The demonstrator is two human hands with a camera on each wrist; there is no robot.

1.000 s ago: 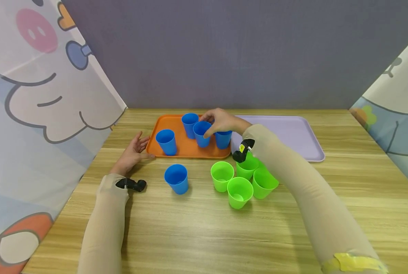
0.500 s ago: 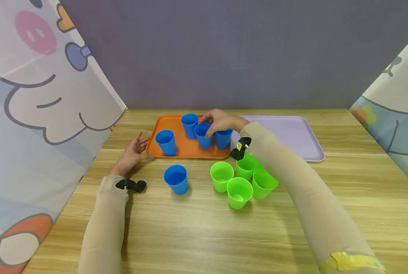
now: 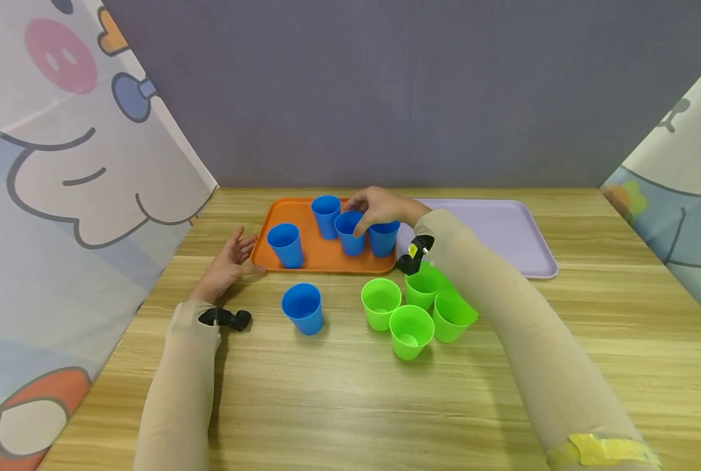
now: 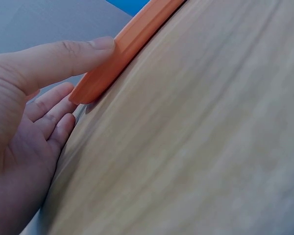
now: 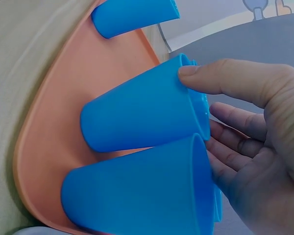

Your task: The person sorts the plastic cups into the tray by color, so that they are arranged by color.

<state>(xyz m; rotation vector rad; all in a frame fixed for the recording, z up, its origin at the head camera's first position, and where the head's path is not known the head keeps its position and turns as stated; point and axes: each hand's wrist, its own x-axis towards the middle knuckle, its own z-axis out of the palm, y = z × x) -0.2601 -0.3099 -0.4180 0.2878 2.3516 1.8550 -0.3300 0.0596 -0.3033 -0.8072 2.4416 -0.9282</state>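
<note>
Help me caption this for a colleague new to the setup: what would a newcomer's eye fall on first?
Probably the two color groups: four blue cups on the orange tray at the back left, and four lime-green cups clustered on the table nearer the camera. Next, perhaps, the right hand at the rim of one tray cup, and a lone blue cup in front of that tray.
</note>
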